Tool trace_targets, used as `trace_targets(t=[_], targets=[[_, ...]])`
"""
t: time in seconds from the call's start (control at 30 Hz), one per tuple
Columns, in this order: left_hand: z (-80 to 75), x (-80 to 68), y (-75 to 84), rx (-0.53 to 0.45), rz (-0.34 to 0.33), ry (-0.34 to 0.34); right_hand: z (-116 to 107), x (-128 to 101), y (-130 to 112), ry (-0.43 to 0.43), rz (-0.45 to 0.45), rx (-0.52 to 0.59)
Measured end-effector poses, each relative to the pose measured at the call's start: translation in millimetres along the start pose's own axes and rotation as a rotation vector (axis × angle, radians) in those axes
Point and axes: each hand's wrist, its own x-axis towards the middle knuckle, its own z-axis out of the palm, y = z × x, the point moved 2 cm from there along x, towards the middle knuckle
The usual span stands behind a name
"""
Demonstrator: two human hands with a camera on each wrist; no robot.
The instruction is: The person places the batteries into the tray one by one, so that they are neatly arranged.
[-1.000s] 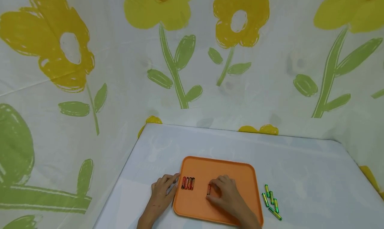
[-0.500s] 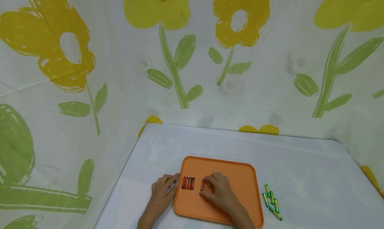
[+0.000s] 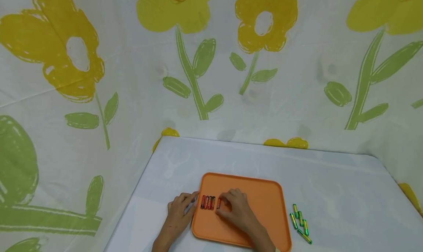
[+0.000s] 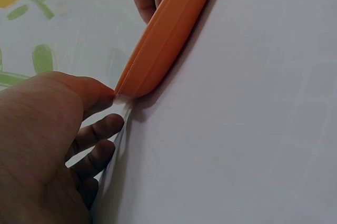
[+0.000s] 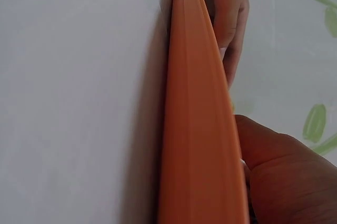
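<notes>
The right hand (image 3: 235, 208) is lying on the orange tray (image 3: 261, 193), its fingers curled round a red battery (image 3: 218, 203) and setting it just beside the row of red batteries (image 3: 207, 202) at the tray's left side, so it is lining up parallel with them. The left hand (image 3: 178, 211) is resting on the worktop (image 3: 330, 193) with relaxed fingers touching the tray's left rim, seemingly bracing it against sliding. Green batteries (image 3: 299, 222) are lying loose on the worktop right of the tray, well apart from the red ones.
</notes>
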Motion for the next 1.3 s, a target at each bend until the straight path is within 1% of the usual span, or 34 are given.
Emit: trace_targets(t=[0.13,0.23,0.4,0.6,0.7,0.83,0.93,1.03,1.07,1.17,1.23,1.3], targets=[[0.1,-0.3,-0.1,0.010,-0.014,-0.011,1.6,1.1,-2.0,0.010,-0.006,0.006],[-0.2,0.4,0.4,0.022,-0.003,-0.009,1.7,3.0,-4.0,0.024,-0.017,0.013],[1.3,0.7,-0.1,0.018,0.013,0.000,2.2,4.2,-6.0,0.022,-0.022,0.005],[4.0,0.0,-1.7,0.028,0.022,0.007,-4.0,0.2,-11.7,0.025,0.004,0.000],[3.4,0.2,-2.4,0.020,0.018,0.015,-10.6,-1.7,-16.0,0.016,-0.001,-0.013],[2.3,1.7,-1.5,0.005,0.027,0.017,-27.9,-8.1,-20.5,0.012,-0.031,-0.056],[3.5,2.7,-1.1,0.007,0.020,0.004,-46.6,-17.8,-20.0,0.014,-0.057,-0.111],[4.3,3.0,-1.8,0.004,0.000,-0.008,-67.3,-29.4,-15.1,0.040,-0.092,-0.166],[4.3,3.2,-2.1,0.003,-0.003,-0.011,-74.7,-33.8,-12.9,0.064,-0.115,-0.180],[2.7,3.4,-2.4,0.001,0.001,-0.019,-93.7,-48.7,2.7,0.136,-0.175,-0.230],[1.2,4.0,-3.1,0.004,0.010,-0.018,-105.5,-58.2,15.3,0.183,-0.210,-0.239],[-0.2,4.2,-4.2,0.007,0.009,-0.013,-115.3,-66.6,28.3,0.207,-0.218,-0.257]])
